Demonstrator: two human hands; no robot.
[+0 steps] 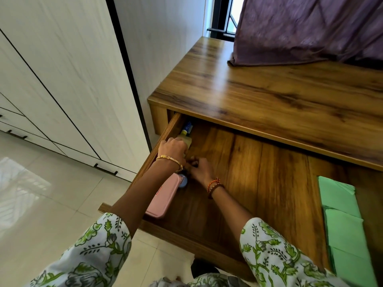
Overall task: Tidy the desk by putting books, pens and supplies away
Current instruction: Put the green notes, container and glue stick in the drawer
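Observation:
A wide wooden drawer [259, 172] stands pulled out under the wooden desk top [259, 88]. My left hand [173, 147] grips a pale yellow bottle [187, 139] lying along the drawer's left wall, with a blue-and-white item [188, 127] just beyond it. My right hand [200, 169] is curled close beside the left wrist, and whatever it touches is hidden. A pink flat case [163, 199] lies under my left forearm at the drawer's front left, with a small round blue thing [183, 182] at its far end. Green folded paper [344, 220] lies at the drawer's right.
A purple curtain [306, 30] hangs onto the back of the desk top. White cabinet doors [62, 79] with black handles stand to the left, above a glossy tiled floor [41, 204]. The drawer's front edge [186, 237] is near my body.

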